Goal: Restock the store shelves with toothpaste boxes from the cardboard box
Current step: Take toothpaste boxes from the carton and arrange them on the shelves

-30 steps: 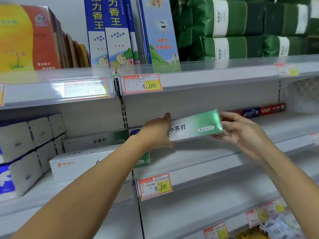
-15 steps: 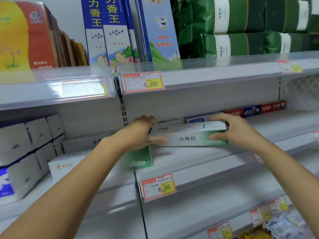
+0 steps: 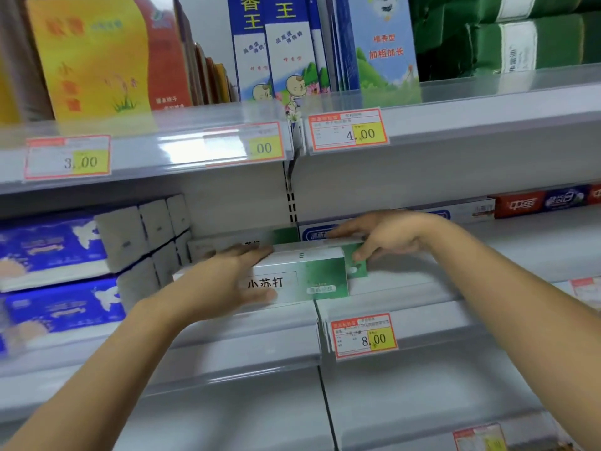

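- The toothpaste box [image 3: 302,275] is a long, thin carton, white with a green right end. I judge it light and stiff enough to keep its shape, but its walls are thin and can dent under a hard squeeze.
- Its printed surface looks smooth and a little glossy, so it may slide easily on the shelf [image 3: 487,262] and also between dry fingers.
- The best hold, in my judgement, is at the two short ends or along the long top edge. The card is strongest there, and the front face stays readable.
- The box lies lengthwise at the front edge of the middle shelf, with its front face toward the aisle. It is just above and to the left of the price tag [image 3: 364,335] marked 8.00.
- A second box [image 3: 357,266] of the same kind sits just behind it, shifted a little to the right. Packs of tissue [image 3: 55,252] stand near its left end.
- The left hand [image 3: 221,283] covers the left part of the front face. Its fingers [image 3: 257,252] look straight and spread, one along the top edge, pressing rather than clamping. The hand is blurred, so the thumb is not clear.
- The right hand [image 3: 387,234] reaches in from the right with the wrist low. Its fingers [image 3: 338,231] lie stretched flat toward the left over the tops of the boxes. The thumb points down and touches the green end of the second box.
- Both forearms are stretched forward and converge on the box.
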### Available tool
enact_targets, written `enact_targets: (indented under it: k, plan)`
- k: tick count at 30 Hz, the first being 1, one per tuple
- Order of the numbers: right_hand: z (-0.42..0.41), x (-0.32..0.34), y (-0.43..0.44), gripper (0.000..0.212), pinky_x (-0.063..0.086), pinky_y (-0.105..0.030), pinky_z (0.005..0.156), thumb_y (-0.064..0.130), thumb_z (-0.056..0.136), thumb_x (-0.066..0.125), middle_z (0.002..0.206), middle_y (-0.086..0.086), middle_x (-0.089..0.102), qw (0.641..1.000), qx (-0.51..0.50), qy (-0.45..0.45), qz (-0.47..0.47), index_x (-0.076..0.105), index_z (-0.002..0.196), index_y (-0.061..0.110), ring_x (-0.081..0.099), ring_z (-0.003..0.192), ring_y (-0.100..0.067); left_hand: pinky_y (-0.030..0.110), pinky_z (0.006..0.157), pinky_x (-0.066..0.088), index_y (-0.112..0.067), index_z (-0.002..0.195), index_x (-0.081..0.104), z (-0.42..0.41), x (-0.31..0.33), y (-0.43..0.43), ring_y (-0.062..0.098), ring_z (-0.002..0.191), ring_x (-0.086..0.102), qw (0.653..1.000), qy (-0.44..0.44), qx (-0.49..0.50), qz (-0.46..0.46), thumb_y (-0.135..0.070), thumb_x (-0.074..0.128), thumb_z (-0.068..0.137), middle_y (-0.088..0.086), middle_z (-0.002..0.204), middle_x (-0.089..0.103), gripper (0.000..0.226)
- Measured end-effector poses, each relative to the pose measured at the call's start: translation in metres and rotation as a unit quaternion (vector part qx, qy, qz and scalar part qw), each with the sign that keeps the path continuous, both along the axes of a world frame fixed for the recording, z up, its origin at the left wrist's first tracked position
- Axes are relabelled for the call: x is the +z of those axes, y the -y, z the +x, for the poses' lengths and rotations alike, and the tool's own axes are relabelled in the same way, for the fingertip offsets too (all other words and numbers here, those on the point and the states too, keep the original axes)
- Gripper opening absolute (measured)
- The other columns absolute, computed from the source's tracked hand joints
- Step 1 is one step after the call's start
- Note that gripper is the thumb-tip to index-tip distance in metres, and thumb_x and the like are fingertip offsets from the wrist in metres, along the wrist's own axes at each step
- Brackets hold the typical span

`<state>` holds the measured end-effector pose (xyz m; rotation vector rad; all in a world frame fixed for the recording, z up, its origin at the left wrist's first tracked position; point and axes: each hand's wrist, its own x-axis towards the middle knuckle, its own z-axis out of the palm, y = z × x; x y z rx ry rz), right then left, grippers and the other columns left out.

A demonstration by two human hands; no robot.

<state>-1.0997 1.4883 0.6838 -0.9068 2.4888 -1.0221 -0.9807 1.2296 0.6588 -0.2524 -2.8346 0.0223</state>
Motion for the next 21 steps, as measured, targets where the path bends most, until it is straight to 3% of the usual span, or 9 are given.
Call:
enact_targets:
  k: [4,6,8,10,13,21]
  plan:
    - [0.004,0.001,0.016,0.058,0.052,-0.024,0.09,-0.015,0.09,0.044,0.142,-0.004,0.046,0.994,0.013,0.077,-0.074,0.037,0.143,0.009,0.056,0.115,-0.018,0.028,0.108,0.031,-0.038,0.15,0.014,-0.003,0.002,0.0,0.017,0.136,0.036,1.0,0.017,0.016,-0.008,-0.06,0.052,0.086,-0.006,0.156,0.025,0.077]
    - [0.006,0.001,0.016,0.041,0.052,-0.03,0.092,0.001,0.096,0.046,0.135,-0.014,0.053,0.98,-0.017,0.141,-0.14,0.043,0.137,0.005,0.062,0.108,-0.024,0.029,0.107,0.033,-0.038,0.15,0.013,-0.008,0.002,0.002,0.02,0.135,0.038,0.999,0.02,0.021,-0.014,-0.058,0.052,0.088,-0.004,0.155,0.027,0.076]
    - [0.012,0.003,0.017,0.035,0.051,-0.033,0.095,0.026,0.095,0.051,0.127,-0.016,0.059,0.975,0.009,0.18,-0.127,0.052,0.126,0.01,0.064,0.108,-0.026,0.034,0.109,0.033,-0.036,0.15,0.014,-0.018,0.002,0.006,0.022,0.136,0.037,0.999,0.021,0.027,-0.018,-0.056,0.053,0.088,-0.003,0.155,0.027,0.075]
    - [0.015,0.001,0.025,0.044,0.05,-0.031,0.097,0.029,0.091,0.057,0.128,-0.015,0.059,0.986,0.017,0.155,-0.052,0.048,0.131,0.012,0.062,0.113,-0.022,0.039,0.11,0.032,-0.034,0.15,0.015,-0.033,0.002,0.012,0.022,0.137,0.035,0.999,0.022,0.034,-0.016,-0.055,0.053,0.088,-0.004,0.156,0.025,0.075]
    - [0.004,-0.006,0.05,0.061,0.05,-0.03,0.095,0.013,0.085,0.068,0.14,-0.016,0.047,0.993,-0.076,0.094,-0.011,0.039,0.137,0.0,0.055,0.121,-0.025,0.045,0.111,0.03,-0.035,0.15,0.013,-0.052,0.002,0.023,0.023,0.139,0.03,0.998,0.029,0.048,-0.025,-0.055,0.054,0.087,-0.005,0.157,0.021,0.078]
    - [-0.023,-0.013,0.092,0.041,0.054,-0.033,0.088,0.01,0.086,0.068,0.122,-0.013,0.058,0.985,-0.174,0.005,-0.017,0.054,0.122,-0.004,0.062,0.102,-0.026,0.04,0.113,0.027,-0.028,0.151,0.014,-0.082,0.005,0.048,0.02,0.142,0.026,0.996,0.048,0.066,-0.038,-0.049,0.062,0.085,-0.004,0.157,0.02,0.083]
